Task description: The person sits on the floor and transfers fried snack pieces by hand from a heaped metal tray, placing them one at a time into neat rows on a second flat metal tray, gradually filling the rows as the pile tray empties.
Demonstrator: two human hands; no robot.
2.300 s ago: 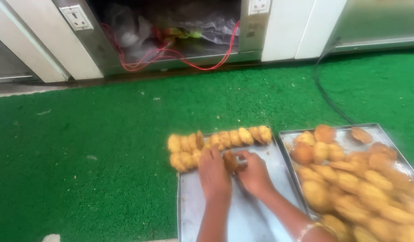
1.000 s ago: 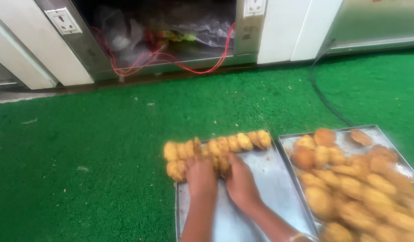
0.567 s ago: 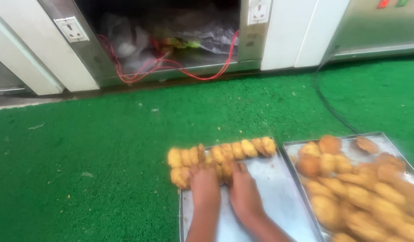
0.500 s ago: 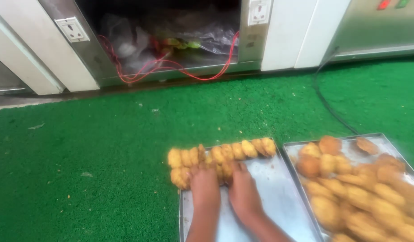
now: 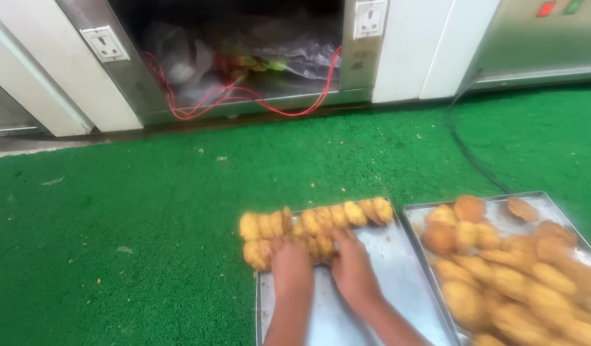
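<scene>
**Two hands at the row of fried pieces**

Item one: our left hand (image 5: pixel 291 264), palm down on the near tray (image 5: pixel 398 269), fingers stretched flat against the second row of fried pieces (image 5: pixel 308 247). The fingers grip nothing that we can see.

Item two: our right hand (image 5: pixel 353 269), just beside the left, also palm down, its fingers (image 5: pixel 339 236) extended and touching the same row. They are open, pressing rather than clasping.

Item three: the fried pieces, golden-yellow, stand packed in two rows along the tray's far edge; the back row (image 5: pixel 321 219) is the longer.

Item four: a second tray (image 5: pixel 539 200), touching the first on its right, heaped with loose browner pieces (image 5: pixel 500 263).

Item five: green turf (image 5: pixel 129 218) under both trays.

Item six: beyond it, a metal cabinet opening (image 5: pixel 244 57) with plastic bags, red wires (image 5: pixel 244 102), two sockets (image 5: pixel 105 43) and a black cable (image 5: pixel 465 150).
</scene>
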